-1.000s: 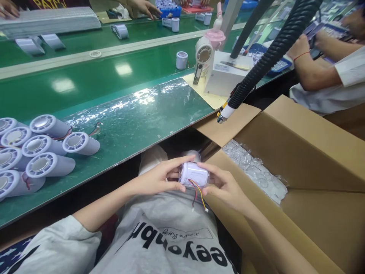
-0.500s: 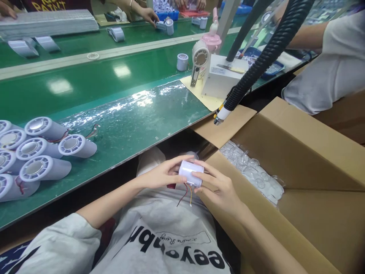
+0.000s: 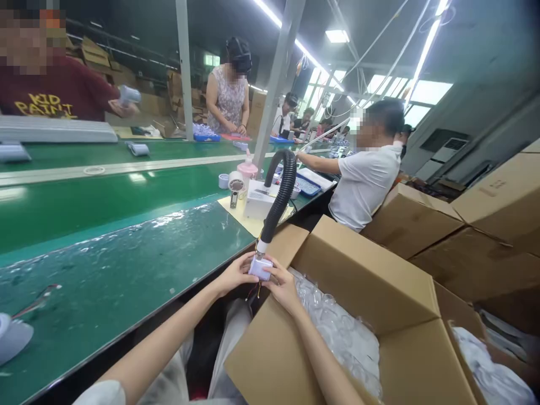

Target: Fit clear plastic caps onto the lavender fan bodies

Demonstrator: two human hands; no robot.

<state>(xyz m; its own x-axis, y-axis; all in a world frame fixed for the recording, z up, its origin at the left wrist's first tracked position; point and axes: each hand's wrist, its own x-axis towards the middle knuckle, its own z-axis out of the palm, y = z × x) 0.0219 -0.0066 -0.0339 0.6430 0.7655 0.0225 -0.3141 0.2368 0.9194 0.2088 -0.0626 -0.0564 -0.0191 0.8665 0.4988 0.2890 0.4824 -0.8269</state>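
Observation:
Both my hands hold a small white cylindrical fan housing (image 3: 260, 268) with thin coloured wires hanging under it. My left hand (image 3: 236, 274) grips its left side and my right hand (image 3: 282, 284) grips its right side, fingers closed round it. The housing sits right under the white nozzle (image 3: 262, 247) of a black corrugated hose (image 3: 280, 194), touching or almost touching it. This is at the near edge of the green workbench (image 3: 126, 270), beside an open cardboard box (image 3: 358, 281).
The box holds clear plastic trays (image 3: 337, 332). A white fan housing (image 3: 12, 337) lies at the bench's left edge. A white machine (image 3: 258, 199) and a pink fan (image 3: 247, 171) stand behind the hose. Co-workers sit along the line; more boxes (image 3: 498, 208) are stacked on the right.
My hands have lifted the fan housing from my lap up to the hose nozzle. My view has tilted upward, so the row of housings at left is mostly out of frame.

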